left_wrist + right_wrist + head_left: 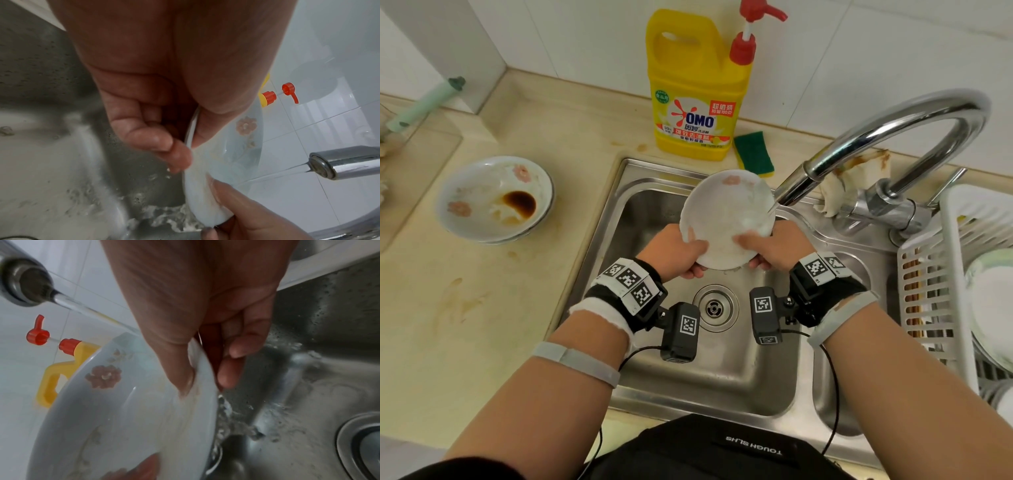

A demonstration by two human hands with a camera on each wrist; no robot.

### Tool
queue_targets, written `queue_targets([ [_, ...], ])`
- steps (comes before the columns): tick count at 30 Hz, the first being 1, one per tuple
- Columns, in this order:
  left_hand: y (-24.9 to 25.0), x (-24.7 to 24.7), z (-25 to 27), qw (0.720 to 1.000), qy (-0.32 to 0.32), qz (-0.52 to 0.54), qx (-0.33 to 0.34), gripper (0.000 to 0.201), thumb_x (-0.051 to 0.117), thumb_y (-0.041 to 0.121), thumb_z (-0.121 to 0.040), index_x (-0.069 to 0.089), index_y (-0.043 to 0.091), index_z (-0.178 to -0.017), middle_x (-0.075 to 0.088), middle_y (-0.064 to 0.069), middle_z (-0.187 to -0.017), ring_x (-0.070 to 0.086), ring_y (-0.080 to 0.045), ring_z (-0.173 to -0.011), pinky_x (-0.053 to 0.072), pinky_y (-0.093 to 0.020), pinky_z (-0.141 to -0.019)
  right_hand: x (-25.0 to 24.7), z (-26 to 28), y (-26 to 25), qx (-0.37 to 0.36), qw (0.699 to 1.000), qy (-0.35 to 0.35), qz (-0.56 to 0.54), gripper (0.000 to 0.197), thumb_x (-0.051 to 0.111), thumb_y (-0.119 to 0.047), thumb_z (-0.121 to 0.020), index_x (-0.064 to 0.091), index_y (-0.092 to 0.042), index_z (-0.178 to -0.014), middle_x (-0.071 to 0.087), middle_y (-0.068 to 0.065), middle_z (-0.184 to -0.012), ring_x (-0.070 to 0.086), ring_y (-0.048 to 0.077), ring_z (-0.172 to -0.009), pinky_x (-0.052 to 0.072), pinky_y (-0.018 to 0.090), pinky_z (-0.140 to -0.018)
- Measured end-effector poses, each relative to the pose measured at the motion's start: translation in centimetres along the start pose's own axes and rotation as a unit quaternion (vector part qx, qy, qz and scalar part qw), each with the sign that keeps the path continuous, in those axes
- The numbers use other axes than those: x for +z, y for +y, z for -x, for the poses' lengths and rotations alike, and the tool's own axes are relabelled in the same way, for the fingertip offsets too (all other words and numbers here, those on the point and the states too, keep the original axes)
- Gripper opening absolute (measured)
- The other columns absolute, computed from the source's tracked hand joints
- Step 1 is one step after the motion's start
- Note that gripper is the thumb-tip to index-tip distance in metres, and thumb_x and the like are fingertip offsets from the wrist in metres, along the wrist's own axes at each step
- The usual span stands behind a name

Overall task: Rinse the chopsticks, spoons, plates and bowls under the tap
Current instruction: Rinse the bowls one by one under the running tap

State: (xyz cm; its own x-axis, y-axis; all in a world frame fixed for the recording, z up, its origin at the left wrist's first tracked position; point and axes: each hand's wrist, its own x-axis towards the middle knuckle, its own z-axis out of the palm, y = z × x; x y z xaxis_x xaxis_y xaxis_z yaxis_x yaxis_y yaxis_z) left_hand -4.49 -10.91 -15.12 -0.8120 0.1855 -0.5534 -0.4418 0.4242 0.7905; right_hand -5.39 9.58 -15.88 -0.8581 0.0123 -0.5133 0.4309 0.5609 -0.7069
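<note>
A: Report the position of the plate (726, 219).

B: The plate is held tilted over the sink (654, 205), with its face turned up toward the tap (887, 144). A stream of water from the spout strikes its upper right area and runs off the lower rim into the basin.

A: Report the state of each hand.

B: The left hand (674, 250) grasps the lower left rim, thumb on the face, fingers curled behind. The right hand (774, 246) grasps the lower right rim in the same way.

A: List other items on the bench (482, 308).

B: A stack of dirty plates (494, 200) with a dark sauce stain sits left of the sink. A yellow detergent bottle (695, 92) and a green sponge (753, 154) stand behind it. A white drying rack (941, 274) at right holds washed dishes.
</note>
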Motion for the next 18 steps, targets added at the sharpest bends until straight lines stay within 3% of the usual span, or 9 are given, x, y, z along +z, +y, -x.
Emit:
queue_targets([
  [5,0.2,-0.3,-0.2,0.999,-0.017,-0.036,0.005,0.024,0.055,0.014,-0.099,0.061,0.001,-0.118,0.071,-0.008,-0.075,0.063,-0.008,-0.05,0.052,-0.018,-0.05,-0.6,-0.2,-0.4,0.023,0.999,0.021,-0.009,0.04,0.067,-0.047,-0.094,0.071,-0.007,-0.093,0.074,0.007,-0.065,0.073,0.02,-0.057,0.056,0.03,-0.056],
  [8,0.2,-0.6,-0.4,0.997,-0.035,-0.069,0.012,0.026,0.054,0.015,-0.099,0.058,0.003,-0.122,0.071,-0.008,-0.079,0.063,-0.008,-0.051,0.052,-0.017,-0.05,-1.0,0.0,-1.1,0.054,0.998,0.027,-0.014,0.046,0.063,-0.054,-0.094,0.067,-0.009,-0.088,0.073,0.008,-0.06,0.072,0.021,-0.054,0.06,0.033,-0.059],
  [12,0.3,-1.4,-0.5,0.993,-0.057,-0.104,0.022,0.023,0.056,0.017,-0.099,0.057,0.007,-0.12,0.071,-0.007,-0.078,0.064,-0.006,-0.053,0.055,-0.019,-0.055,-1.1,0.3,-1.6,0.061,0.997,0.041,-0.035,0.059,0.055,-0.071,-0.09,0.063,-0.013,-0.092,0.074,0.013,-0.065,0.074,0.028,-0.057,0.064,0.041,-0.064],
  [15,0.3,-1.5,-0.6,0.993,-0.039,-0.108,0.03,0.022,0.058,0.017,-0.097,0.06,0.008,-0.116,0.072,-0.008,-0.08,0.064,-0.006,-0.053,0.053,-0.019,-0.053,-0.9,0.5,-1.4,0.045,0.997,0.055,-0.023,0.062,0.048,-0.075,-0.091,0.062,-0.015,-0.092,0.074,0.011,-0.066,0.073,0.027,-0.054,0.061,0.035,-0.055],
  [18,-0.1,-1.2,-0.7,0.997,0.023,-0.062,0.036,0.021,0.059,0.016,-0.094,0.065,0.004,-0.11,0.072,-0.006,-0.074,0.064,-0.008,-0.052,0.05,-0.018,-0.051,-0.7,0.6,-1.0,0.004,0.996,0.086,-0.008,0.062,0.048,-0.065,-0.098,0.066,-0.009,-0.079,0.07,0.009,-0.057,0.063,0.017,-0.041,0.048,0.022,-0.041],
])
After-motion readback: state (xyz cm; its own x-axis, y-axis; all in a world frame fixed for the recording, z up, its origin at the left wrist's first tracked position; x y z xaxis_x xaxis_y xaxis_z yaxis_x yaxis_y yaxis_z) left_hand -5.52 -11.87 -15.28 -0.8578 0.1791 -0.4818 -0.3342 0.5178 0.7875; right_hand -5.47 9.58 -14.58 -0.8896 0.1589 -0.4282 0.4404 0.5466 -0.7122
